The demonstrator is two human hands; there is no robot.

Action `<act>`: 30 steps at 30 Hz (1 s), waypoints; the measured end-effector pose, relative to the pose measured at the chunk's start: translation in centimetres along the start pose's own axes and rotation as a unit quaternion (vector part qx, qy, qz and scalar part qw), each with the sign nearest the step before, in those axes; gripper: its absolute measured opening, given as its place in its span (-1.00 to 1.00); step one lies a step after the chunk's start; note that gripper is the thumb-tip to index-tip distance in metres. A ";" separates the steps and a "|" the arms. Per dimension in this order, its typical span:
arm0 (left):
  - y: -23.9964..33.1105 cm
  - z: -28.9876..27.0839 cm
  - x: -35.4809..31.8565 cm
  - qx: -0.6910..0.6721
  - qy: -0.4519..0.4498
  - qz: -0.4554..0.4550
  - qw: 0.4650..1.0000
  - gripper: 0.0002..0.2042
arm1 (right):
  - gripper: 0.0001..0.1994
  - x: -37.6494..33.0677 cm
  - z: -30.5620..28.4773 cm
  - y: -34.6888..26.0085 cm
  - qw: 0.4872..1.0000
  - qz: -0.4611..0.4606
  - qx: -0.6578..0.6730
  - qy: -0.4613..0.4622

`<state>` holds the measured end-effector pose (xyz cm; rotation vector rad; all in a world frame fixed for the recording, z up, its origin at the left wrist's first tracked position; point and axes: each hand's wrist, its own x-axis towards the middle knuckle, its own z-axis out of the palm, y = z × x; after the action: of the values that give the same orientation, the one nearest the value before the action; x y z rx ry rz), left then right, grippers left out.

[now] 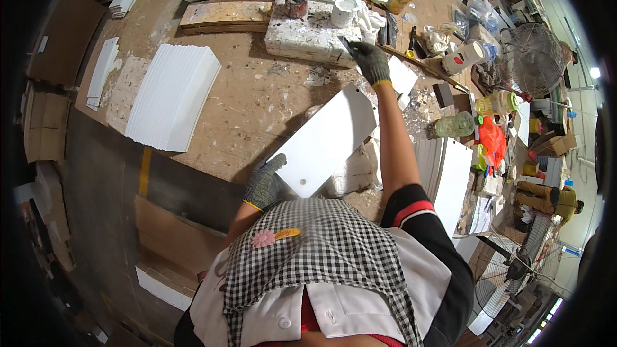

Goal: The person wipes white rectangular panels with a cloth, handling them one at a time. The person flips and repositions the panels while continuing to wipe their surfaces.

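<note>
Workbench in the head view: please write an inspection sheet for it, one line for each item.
Surface: brown workbench, dusty, with white stains.
Job's things: white flat panel, held at its near edge by the left hand; right hand, gloved, grips a small dark tool over the stained white block.
Clutter: stack of white panels, paint can, bottles, rags.
Grippers: both hands gloved and closed on something.
Cables: nothing seen.
Surroundings: standing fans to the right, cardboard to the left.
</note>
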<state>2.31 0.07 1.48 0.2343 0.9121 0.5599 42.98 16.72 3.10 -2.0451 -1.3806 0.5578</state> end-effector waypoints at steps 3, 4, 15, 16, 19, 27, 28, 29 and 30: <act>-0.3 0.0 0.2 -0.148 0.007 -0.072 0.986 -0.33 | -0.67 2.0 0.5 -1.5 0.999 -0.032 -0.017 0.018; -0.4 0.1 0.2 -0.151 0.018 -0.073 0.986 -0.35 | -0.64 1.6 0.1 -1.8 0.999 -0.027 0.016 0.031; 4.4 5.2 -5.3 0.273 0.062 0.249 0.927 -0.74 | -0.78 -28.3 -2.2 4.7 0.952 -0.066 -0.280 0.101; 5.0 6.0 -6.5 0.313 0.075 0.243 0.915 -0.72 | -0.80 -29.5 -1.3 5.2 0.900 -0.144 -0.380 0.161; 6.9 8.1 -9.5 0.452 0.063 0.269 0.848 -0.65 | -0.83 -30.0 -1.4 5.7 0.957 0.044 -0.275 0.083; 5.8 9.9 -10.9 0.585 0.001 0.419 0.694 -0.67 | -0.59 -32.1 -7.3 -11.9 0.975 -0.114 0.127 0.139; 5.4 9.8 -10.9 0.638 -0.005 0.435 0.636 -0.71 | -0.61 -32.0 -6.9 -13.9 0.965 -0.244 0.055 0.080; 5.0 9.7 -10.8 0.679 -0.003 0.472 0.562 -0.75 | -0.65 -31.8 -4.4 -16.3 0.946 -0.317 -0.028 0.062; 4.8 9.6 -10.8 0.717 -0.022 0.507 0.477 -0.78 | -0.69 -30.6 -2.7 -17.2 0.935 -0.347 -0.008 0.075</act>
<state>3.10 -1.53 16.60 2.4891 0.8996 0.6885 21.78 -7.66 17.14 -1.4209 -1.8645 0.0770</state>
